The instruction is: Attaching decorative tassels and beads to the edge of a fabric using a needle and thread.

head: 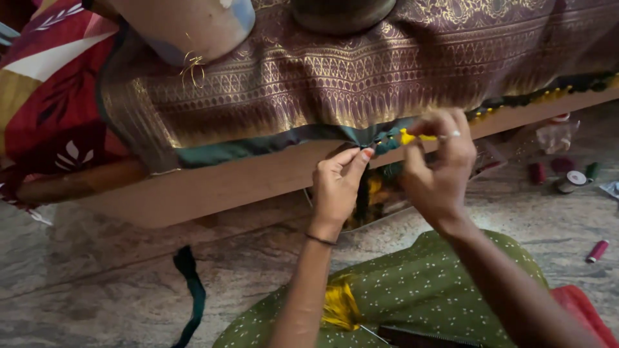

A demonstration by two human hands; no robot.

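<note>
A purple and gold patterned cloth (361,71) lies draped over a low wooden platform (213,187), with a dark green border (258,143) along its lower edge. My left hand (336,187) pinches that green edge between thumb and forefinger. My right hand (438,167) is closed on a small yellow tassel (407,136) at the same edge, and a thin needle or hook sticks out past my fingers. Yellow and dark tassels (548,93) run along the border to the right. More yellow thread (338,306) rests on my green dotted lap.
Several thread spools (570,180) lie on the stone floor at right, with a red spool (598,251) nearer me. A dark green strip (193,290) trails on the floor at left. A red patterned cloth (51,84) lies at left, and two rounded vessels (193,26) sit on the platform.
</note>
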